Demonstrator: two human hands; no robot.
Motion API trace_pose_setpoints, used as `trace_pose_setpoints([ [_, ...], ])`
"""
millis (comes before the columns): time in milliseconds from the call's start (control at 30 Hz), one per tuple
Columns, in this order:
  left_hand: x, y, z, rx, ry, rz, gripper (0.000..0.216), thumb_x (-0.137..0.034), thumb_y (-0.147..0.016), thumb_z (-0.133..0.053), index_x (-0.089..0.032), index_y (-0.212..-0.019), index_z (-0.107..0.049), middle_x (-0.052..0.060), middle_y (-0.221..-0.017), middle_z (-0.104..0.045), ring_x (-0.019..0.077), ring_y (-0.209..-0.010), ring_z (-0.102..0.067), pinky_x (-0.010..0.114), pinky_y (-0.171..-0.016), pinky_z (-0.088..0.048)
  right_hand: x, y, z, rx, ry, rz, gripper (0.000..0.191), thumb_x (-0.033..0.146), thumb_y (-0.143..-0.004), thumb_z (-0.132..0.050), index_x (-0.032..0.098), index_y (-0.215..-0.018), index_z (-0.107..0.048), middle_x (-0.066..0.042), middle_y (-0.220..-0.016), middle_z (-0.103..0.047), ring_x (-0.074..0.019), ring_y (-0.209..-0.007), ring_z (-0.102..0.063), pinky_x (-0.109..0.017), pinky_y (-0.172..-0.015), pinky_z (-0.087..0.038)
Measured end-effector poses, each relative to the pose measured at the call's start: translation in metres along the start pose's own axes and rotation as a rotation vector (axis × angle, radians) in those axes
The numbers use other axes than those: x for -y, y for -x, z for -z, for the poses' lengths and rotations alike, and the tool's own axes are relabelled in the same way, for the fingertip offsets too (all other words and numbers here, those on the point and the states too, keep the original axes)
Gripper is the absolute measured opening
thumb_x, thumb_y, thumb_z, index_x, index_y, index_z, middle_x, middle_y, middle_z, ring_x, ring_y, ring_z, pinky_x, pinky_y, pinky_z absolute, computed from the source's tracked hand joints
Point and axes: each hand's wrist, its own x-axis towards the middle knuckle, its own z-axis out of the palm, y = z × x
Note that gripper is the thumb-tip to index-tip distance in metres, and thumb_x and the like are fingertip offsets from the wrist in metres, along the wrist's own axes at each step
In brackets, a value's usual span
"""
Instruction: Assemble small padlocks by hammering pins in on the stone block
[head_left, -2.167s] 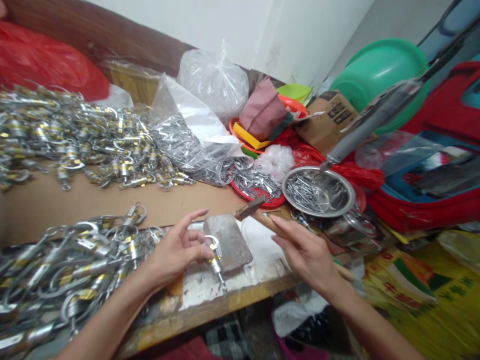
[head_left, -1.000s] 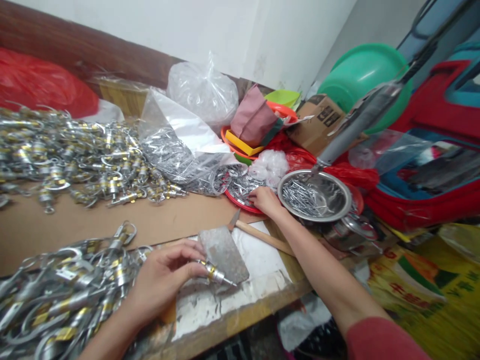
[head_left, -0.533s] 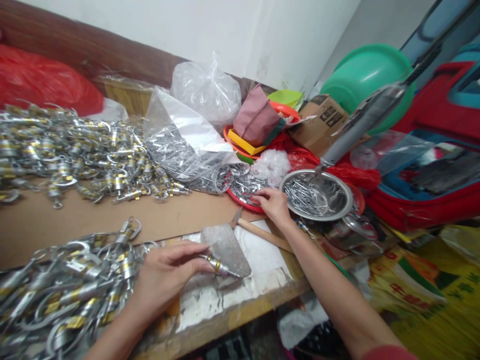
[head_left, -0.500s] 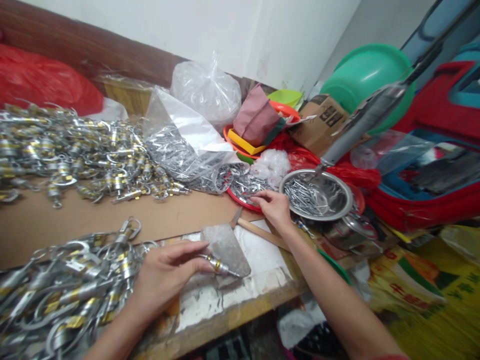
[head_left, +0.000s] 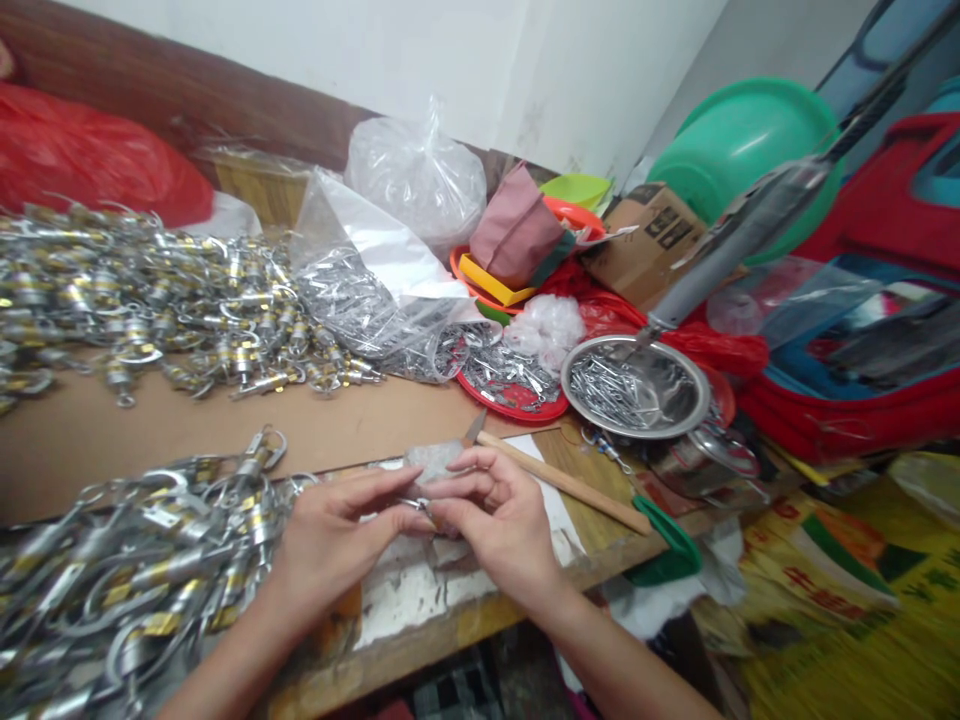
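Observation:
My left hand (head_left: pixel 337 530) and my right hand (head_left: pixel 499 520) meet at the near edge of the table, fingertips together over a grey stone block (head_left: pixel 435 462). Between them sits a small silver and brass lock piece (head_left: pixel 417 507), mostly hidden by my fingers. My left hand grips it; my right hand pinches at its end, and whatever small part it brought is hidden. A wooden-handled hammer (head_left: pixel 559 480) lies just right of my right hand.
Heaps of silver lock parts lie at the near left (head_left: pixel 127 560) and far left (head_left: pixel 150 300). A red plate of small metal pieces (head_left: pixel 517 385), a steel bowl of pins (head_left: pixel 634 385), plastic bags, a cardboard box and a green basin (head_left: pixel 750 140) crowd the right.
My right hand left the hammer, reached to the red plate of small pieces, then came back to the lock piece in my left hand. My left hand stayed by the stone block.

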Motion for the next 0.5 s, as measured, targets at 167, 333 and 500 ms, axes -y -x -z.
trace_pose_setpoints([
  [167,-0.009,0.001,0.0,0.062,0.025,-0.124,0.018,-0.019,-0.062,-0.067,-0.031,-0.071,-0.078,0.0,-0.074,-0.077,0.0183,-0.069,-0.07,0.024,-0.066,-0.056,-0.002,0.011,0.002,0.028,0.014,-0.017,0.026,0.019,-0.066,-0.075,0.02,-0.087,-0.058,0.0,-0.074,-0.074,-0.0166,-0.07,-0.071,-0.025,-0.068,-0.058],
  [333,-0.015,0.006,0.001,0.018,0.111,0.069,0.006,-0.024,-0.059,-0.074,-0.028,-0.063,-0.077,0.001,-0.075,-0.076,0.0197,-0.074,-0.069,0.025,-0.07,-0.054,-0.008,0.018,0.017,0.054,0.404,0.59,0.036,0.008,-0.069,-0.072,0.023,-0.101,-0.062,-0.006,-0.1,-0.071,-0.0172,-0.091,-0.068,-0.026,-0.078,-0.056],
  [500,-0.03,0.008,0.006,0.131,0.075,0.064,0.008,-0.031,-0.065,-0.072,-0.025,-0.062,-0.076,0.001,-0.073,-0.075,0.0201,-0.071,-0.067,0.026,-0.068,-0.053,-0.006,0.017,0.035,0.153,0.835,1.11,0.033,0.001,-0.08,-0.052,0.017,-0.105,-0.068,-0.013,-0.099,-0.071,-0.0173,-0.09,-0.068,-0.024,-0.078,-0.056],
])
